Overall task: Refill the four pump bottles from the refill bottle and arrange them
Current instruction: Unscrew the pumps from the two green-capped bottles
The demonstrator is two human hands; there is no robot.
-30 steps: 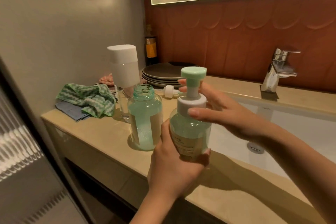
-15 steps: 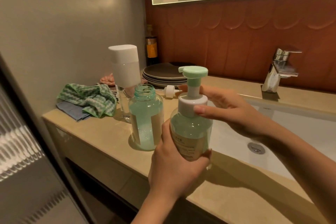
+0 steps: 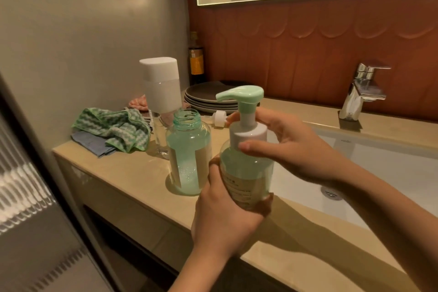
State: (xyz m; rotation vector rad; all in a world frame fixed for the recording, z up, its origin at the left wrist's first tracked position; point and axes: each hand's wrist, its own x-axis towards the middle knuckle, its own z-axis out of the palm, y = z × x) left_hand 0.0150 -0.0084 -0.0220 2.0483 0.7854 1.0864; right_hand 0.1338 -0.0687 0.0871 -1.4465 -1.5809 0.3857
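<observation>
1. Head view: the left hand holds the pump bottle from below and behind. Its grip is curled round the lower body, with fingertips showing at the bottle's right side.
2. The right hand comes in from the right. Its grip pinches the white collar, thumb on the near side and fingers round the far side.
3. The pump bottle is upright, off the tabletop, above its front edge at the left rim of the sink. It holds pale green liquid, and its green pump head has the spout turned left.
4. An open bottle with no cap stands on the tabletop just left of the held one, near the front edge. It holds green liquid too.
5. Behind it stands a white dispenser. A loose pump cap lies on its side further right, in front of the plates stacked at the back edge.
6. A dark bottle stands in the back left corner.
7. A green cloth lies crumpled on a blue cloth at the left end of the tabletop, by the wall.
8. The tap stands at the back edge behind the sink.
</observation>
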